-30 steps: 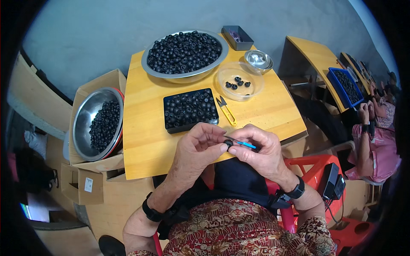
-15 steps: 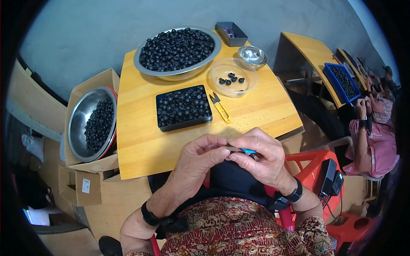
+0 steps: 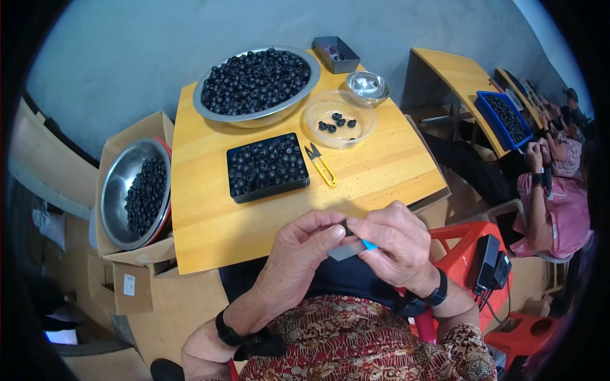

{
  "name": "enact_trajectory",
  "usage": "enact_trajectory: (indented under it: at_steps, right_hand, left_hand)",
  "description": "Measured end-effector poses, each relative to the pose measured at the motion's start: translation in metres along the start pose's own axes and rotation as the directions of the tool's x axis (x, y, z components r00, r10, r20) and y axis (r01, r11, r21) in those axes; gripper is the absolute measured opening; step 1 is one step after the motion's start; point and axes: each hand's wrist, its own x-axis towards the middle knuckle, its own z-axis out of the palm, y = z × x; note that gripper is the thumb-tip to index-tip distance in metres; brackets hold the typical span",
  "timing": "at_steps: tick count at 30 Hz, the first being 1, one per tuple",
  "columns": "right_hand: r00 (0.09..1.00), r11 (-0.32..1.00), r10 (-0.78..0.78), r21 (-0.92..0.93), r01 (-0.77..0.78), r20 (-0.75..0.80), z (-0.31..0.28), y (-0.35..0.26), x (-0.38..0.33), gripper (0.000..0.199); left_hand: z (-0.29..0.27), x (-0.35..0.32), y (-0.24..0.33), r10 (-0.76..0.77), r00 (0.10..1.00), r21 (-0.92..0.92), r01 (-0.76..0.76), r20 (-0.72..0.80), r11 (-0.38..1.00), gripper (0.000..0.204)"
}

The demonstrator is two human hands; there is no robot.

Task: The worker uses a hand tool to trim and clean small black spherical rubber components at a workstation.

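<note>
My left hand (image 3: 302, 247) is closed in a pinch on a small black round part (image 3: 347, 227), mostly hidden by the fingertips. My right hand (image 3: 399, 244) grips a small flat grey blade (image 3: 344, 253) by its blue end (image 3: 368, 244). The blade lies just under the black part, over my lap at the table's near edge; whether they touch I cannot tell. Beyond my hands stands a black tray (image 3: 267, 198) full of like black parts. Beside it lie yellow thread snips (image 3: 323, 166), and behind them a clear plastic bowl (image 3: 311, 130) holds several parts.
A big metal basin (image 3: 199, 105) heaped with black parts stands at the back of the wooden table (image 3: 197, 222). Near it are a small metal bowl (image 3: 368, 87) and a grey box (image 3: 346, 65). Another basin (image 3: 114, 197) sits at left in a carton. People work at right.
My right hand has turned the blade, so its flat grey face now shows below the fingers. Both hands are slightly lower in the picture, and the view has shifted a little.
</note>
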Motion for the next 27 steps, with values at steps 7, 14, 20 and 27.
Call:
enact_trajectory:
  at_steps: [7, 14, 20, 27]
  right_hand:
    - [0.999, 1.000, -0.030, 0.007, 0.030, -0.017, 0.001, 0.000, 0.001, 0.038]
    - [0.998, 0.998, 0.009, 0.057, -0.012, 0.055, -0.005, 0.002, -0.002, 0.039]
    - [0.984, 0.988, 0.152, -0.005, -0.152, 0.088, -0.015, -0.005, 0.005, 0.038]
    - [0.995, 0.988, 0.070, -0.144, -0.059, 0.075, -0.024, -0.003, -0.008, 0.042]
  left_hand:
    - [0.002, -0.001, 0.000, 0.025, 0.999, 0.017, -0.024, -0.035, 1.000, 0.020]
    - [-0.002, 0.001, -0.005, 0.082, 0.997, 0.130, -0.080, -0.010, 0.988, 0.019]
    - [-0.008, 0.003, -0.008, 0.067, 0.998, 0.007, -0.067, 0.003, 0.998, 0.019]
    - [-0.012, 0.003, -0.011, 0.008, 0.998, -0.121, -0.001, 0.061, 0.993, 0.019]
